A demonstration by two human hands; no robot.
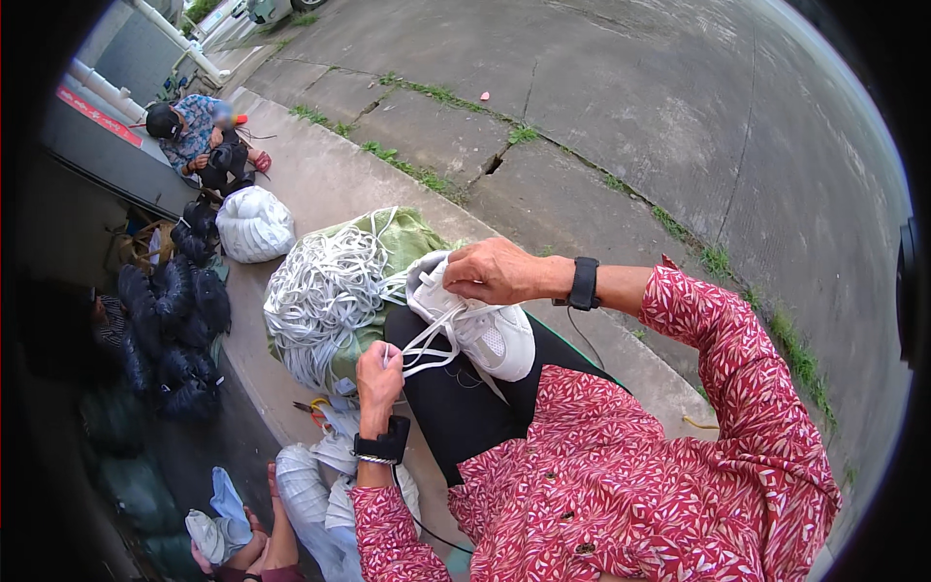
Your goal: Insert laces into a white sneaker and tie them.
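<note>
Two hands are seen at work on one white shoe [482, 335], which is rested on the person's lap against black trousers [456, 407].

Left hand [378, 373]: the fingers are closed in a narrow pinch on the white lace [427, 339], which is drawn taut from the shoe's eyelets down to the fist. A black wrist strap [383, 448] is worn below it.

Right hand [497, 272]: the fingers are curled over the rear upper edge of the shoe and closed on it, so that the shoe is held steady from above. A black watch-like band [583, 283] is worn on this wrist.

Shoe: white throughout, low-cut, with a mesh panel at the toe; the toe is pointed toward the lower right, and the lace is partly threaded, with loose loops hung across the front.

Sleeves: red cloth with a white leaf print [630, 485].

Containers: one green sack [412, 238], set on the concrete just beyond the lap, is filled and overtopped by a large heap of white laces [325, 291]. One tied white bag [254, 225] is placed further off to the left; its contents cannot be told. Dark bundles [179, 320] are piled at the left edge. More white bags [310, 490] are laid near the lower edge, beside another person's hands [257, 548].

A second person [199, 136] is seated at the upper left.
</note>
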